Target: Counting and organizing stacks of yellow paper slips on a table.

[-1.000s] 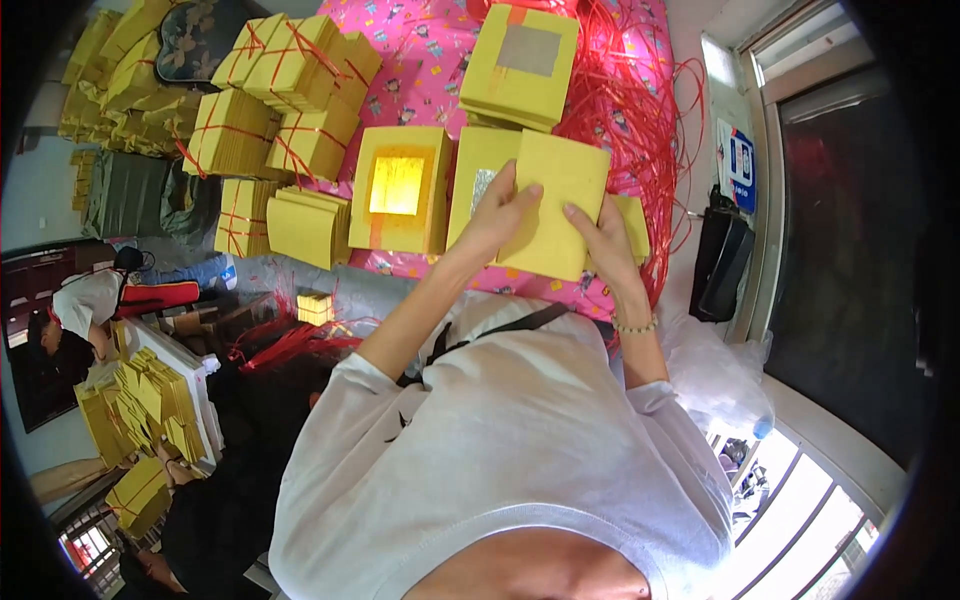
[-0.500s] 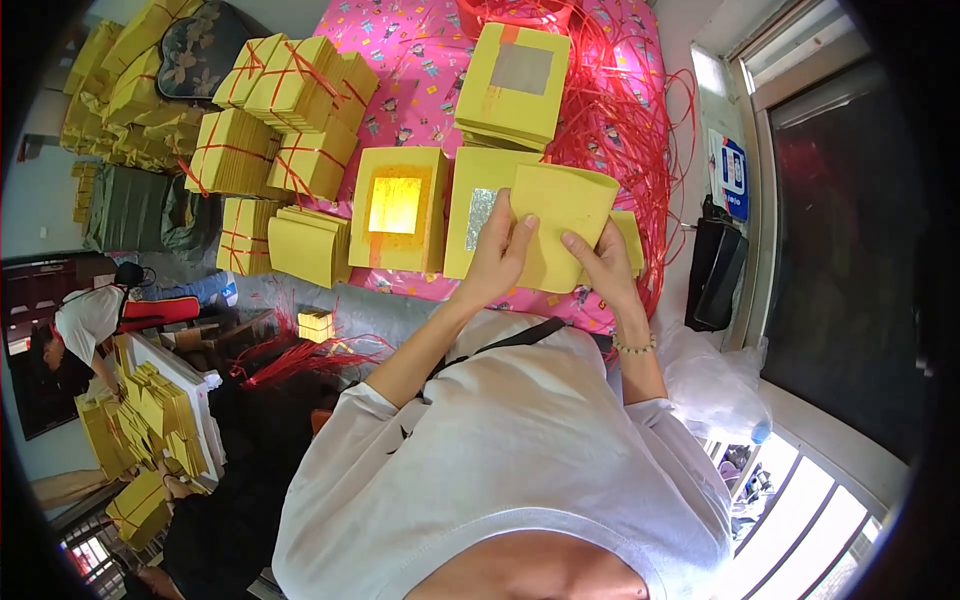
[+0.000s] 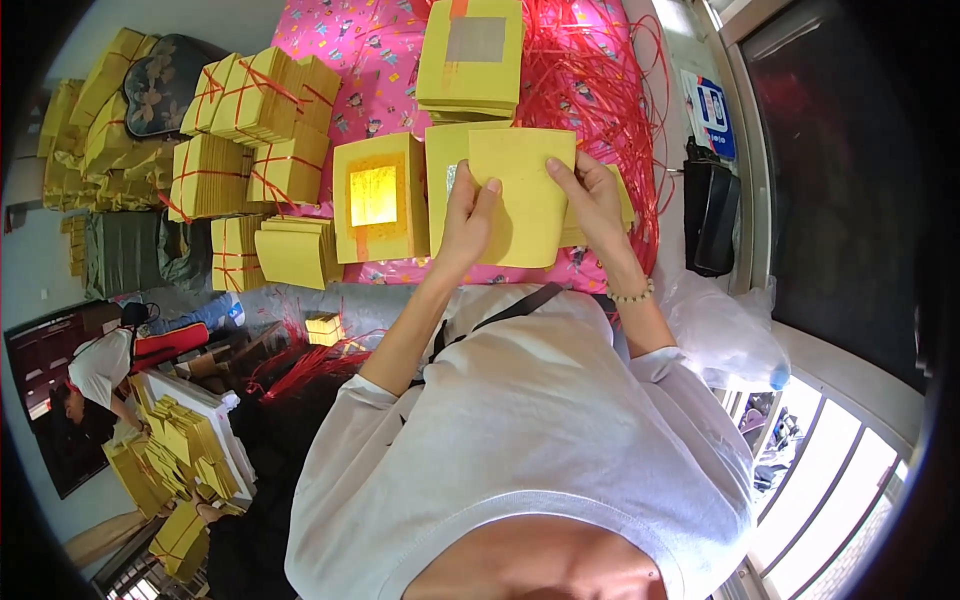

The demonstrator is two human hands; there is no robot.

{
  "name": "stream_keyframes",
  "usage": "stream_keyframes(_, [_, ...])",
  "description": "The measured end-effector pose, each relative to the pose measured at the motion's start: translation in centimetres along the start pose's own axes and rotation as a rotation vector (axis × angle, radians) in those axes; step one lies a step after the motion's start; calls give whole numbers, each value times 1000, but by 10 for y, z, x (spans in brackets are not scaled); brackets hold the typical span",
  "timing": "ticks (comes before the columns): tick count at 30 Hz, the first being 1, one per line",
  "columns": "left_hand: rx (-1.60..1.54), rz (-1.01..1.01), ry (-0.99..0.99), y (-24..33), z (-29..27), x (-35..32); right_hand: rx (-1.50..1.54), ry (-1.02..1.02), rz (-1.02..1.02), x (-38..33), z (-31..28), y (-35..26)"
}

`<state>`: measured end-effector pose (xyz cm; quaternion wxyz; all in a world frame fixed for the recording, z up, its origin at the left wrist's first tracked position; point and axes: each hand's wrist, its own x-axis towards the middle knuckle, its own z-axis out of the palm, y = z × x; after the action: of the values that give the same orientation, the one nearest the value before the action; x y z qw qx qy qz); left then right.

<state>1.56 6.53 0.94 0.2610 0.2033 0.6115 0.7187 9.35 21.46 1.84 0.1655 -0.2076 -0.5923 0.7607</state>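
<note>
A sheaf of plain yellow paper (image 3: 525, 225) stands upright between my two hands over the pink bed. My left hand (image 3: 468, 215) grips its left edge, thumb on the near face. My right hand (image 3: 597, 205) holds the right edge higher up, thumb pressed on the front and fingers behind. Behind the sheaf sits a yellow paper stack (image 3: 440, 143) with a silver foil square, mostly covered. To its left is a stack with a gold foil square (image 3: 375, 197); farther off lies one with a grey square (image 3: 473, 40). More yellow paper (image 3: 620, 200) shows by my right wrist.
Tied yellow bundles (image 3: 210, 175) pile up at the left beside a loose stack (image 3: 295, 250). Red plastic strips (image 3: 590, 80) tangle over the bed's right side. A clear plastic bag (image 3: 725, 335) hangs at my right elbow. Co-workers handle yellow bundles (image 3: 180, 440) at lower left.
The sheaf has turned from tilted to nearly upright, and my right hand has moved up its edge. The whole view has shifted slightly. Both hands keep hold of the paper.
</note>
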Motion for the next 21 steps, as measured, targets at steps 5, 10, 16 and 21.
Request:
stream_keyframes(5, [-17, -48, -20, 8, 2, 0, 25, -29, -9, 5, -5, -3])
stream_keyframes(10, [7, -94, -35, 7, 1, 2, -43, 57, 28, 11, -15, 1])
stream_keyframes(16, [-106, -118, -24, 4, -7, 8, -103, -168, 185, -10, -13, -9])
stream_keyframes(21, [-52, -202, -29, -4, -9, 13, -58, -97, 198, -11, -14, 11])
